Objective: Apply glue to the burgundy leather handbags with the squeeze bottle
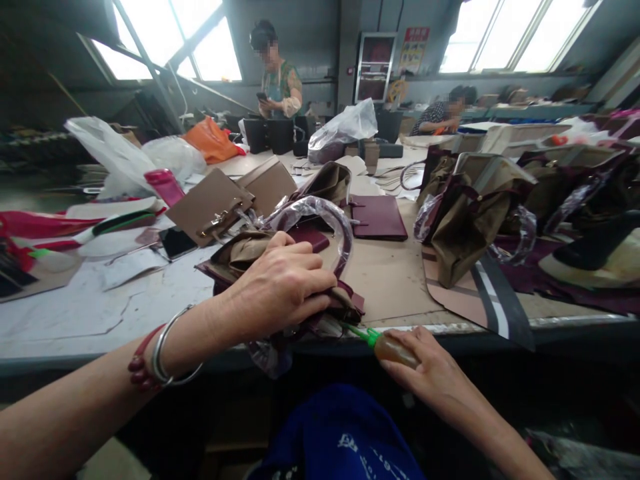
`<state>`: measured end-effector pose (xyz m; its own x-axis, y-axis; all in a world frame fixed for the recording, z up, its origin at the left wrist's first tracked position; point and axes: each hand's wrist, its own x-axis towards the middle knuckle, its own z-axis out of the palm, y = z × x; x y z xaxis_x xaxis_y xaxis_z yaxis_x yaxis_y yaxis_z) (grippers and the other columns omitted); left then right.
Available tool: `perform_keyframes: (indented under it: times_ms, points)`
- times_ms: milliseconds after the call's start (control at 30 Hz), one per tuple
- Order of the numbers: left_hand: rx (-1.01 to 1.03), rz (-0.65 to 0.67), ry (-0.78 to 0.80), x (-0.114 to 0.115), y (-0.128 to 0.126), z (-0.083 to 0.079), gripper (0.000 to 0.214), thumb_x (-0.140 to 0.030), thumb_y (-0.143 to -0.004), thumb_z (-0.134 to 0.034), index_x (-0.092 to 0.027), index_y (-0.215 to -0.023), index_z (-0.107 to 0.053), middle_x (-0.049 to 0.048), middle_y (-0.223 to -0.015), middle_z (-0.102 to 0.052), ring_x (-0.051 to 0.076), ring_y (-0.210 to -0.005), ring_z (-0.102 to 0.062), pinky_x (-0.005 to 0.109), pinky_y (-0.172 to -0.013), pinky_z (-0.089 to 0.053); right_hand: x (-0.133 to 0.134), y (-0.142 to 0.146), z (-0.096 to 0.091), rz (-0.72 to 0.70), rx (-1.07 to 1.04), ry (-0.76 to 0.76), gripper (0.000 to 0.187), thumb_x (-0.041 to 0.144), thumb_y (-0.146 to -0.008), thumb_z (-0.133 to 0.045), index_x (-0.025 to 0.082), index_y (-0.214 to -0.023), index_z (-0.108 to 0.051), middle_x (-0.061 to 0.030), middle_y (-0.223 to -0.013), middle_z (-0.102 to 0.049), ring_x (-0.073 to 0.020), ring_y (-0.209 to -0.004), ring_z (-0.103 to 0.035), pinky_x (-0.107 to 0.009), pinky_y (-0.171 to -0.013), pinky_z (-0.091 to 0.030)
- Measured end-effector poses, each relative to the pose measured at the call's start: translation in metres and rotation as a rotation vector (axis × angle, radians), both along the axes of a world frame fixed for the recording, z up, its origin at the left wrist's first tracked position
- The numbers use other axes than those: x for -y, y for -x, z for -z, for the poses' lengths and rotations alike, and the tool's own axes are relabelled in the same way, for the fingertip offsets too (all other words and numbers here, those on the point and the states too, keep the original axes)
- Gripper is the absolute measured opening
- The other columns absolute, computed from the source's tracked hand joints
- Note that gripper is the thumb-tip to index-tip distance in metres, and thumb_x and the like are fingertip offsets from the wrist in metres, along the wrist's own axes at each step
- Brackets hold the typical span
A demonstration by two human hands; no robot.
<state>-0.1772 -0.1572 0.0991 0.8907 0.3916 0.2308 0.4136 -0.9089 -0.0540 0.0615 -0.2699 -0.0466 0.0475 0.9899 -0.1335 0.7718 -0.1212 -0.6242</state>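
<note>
Your left hand [280, 283] lies spread and closed down over the folded handbag [250, 257], its fingers curled across the tan and burgundy folds and pressing them against the surface [110, 313]. A silver bangle [173, 353] and a red beaded bracelet [143, 365] sit on that wrist. Your right hand [425, 363] grips the small amber squeeze bottle [396, 348] between fingers and thumb, just off the surface's front edge, with its green nozzle [357, 331] angled toward the bag's lower edge; the amber contents look like glue, though from this view you can't be sure. A clear-wrapped handle [345, 233] arcs up from the bag beyond your knuckles. Pressure from the nozzle or a slip of the bottle could mark the leather, and the bag's folds could spring out from under your left hand if it lifts. The bag also overhangs the metal-trimmed front edge [450, 329], so a careless pull could drag it off. The burgundy leather panel [377, 218] lies just beyond, and the taupe flap with a gold clasp [213, 208] sits near a phone [177, 242]. The open cardboard sheet [390, 280] to your right offers the most room, before the olive bag [473, 223] crowds in.
</note>
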Motion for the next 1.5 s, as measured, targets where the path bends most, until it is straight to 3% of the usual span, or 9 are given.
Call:
perform_keyframes:
  times_ms: [167,400,633,1000,1500]
  points:
    - [0.023,-0.006,0.021,0.011,0.010,0.004,0.020,-0.029,-0.090,-0.047,-0.021,-0.086,-0.065,0.0006,-0.074,-0.058,0.016,-0.075,-0.048,0.034,-0.075,-0.028,-0.004,-0.001,0.002,0.041,0.033,-0.043,0.046,0.039,-0.079,-0.054,0.019,-0.120,-0.057,-0.0075,-0.098,-0.050,-0.0225,-0.090,-0.057,-0.038,-0.089,-0.044]
    - [0.052,-0.038,0.040,0.022,0.025,0.015,0.019,-0.027,-0.090,-0.046,-0.020,-0.090,-0.063,0.0020,-0.075,-0.058,0.019,-0.075,-0.048,0.036,-0.075,-0.029,0.006,0.006,-0.005,0.017,-0.006,-0.046,0.039,0.033,-0.076,-0.061,0.025,-0.113,-0.062,-0.0041,-0.096,-0.052,-0.0182,-0.086,-0.058,-0.030,-0.084,-0.046]
    - [0.066,-0.023,0.025,0.021,0.027,0.018,0.016,-0.028,-0.090,-0.047,-0.020,-0.091,-0.061,0.0013,-0.076,-0.060,0.019,-0.075,-0.049,0.036,-0.074,-0.029,-0.012,0.005,0.000,0.123,0.065,-0.104,0.040,0.034,-0.079,-0.060,0.020,-0.116,-0.060,-0.0086,-0.100,-0.048,-0.0227,-0.095,-0.055,-0.034,-0.090,-0.041]
    - [0.051,-0.051,0.007,0.026,0.028,0.018,0.020,-0.029,-0.090,-0.045,-0.019,-0.089,-0.063,0.0020,-0.078,-0.062,0.018,-0.075,-0.050,0.036,-0.074,-0.032,0.008,0.008,-0.001,0.023,-0.032,-0.004,0.038,0.035,-0.076,-0.061,0.024,-0.113,-0.062,-0.0050,-0.093,-0.050,-0.0194,-0.085,-0.057,-0.032,-0.082,-0.044]
    - [0.150,-0.087,0.021,0.055,0.047,0.042,0.012,-0.017,-0.084,-0.049,-0.021,-0.087,-0.059,0.0002,-0.072,-0.060,0.017,-0.072,-0.053,0.037,-0.076,-0.036,0.021,0.020,-0.016,0.006,-0.090,0.035,0.035,0.032,-0.076,-0.060,0.026,-0.111,-0.062,-0.0036,-0.092,-0.049,-0.0172,-0.080,-0.057,-0.030,-0.079,-0.044]
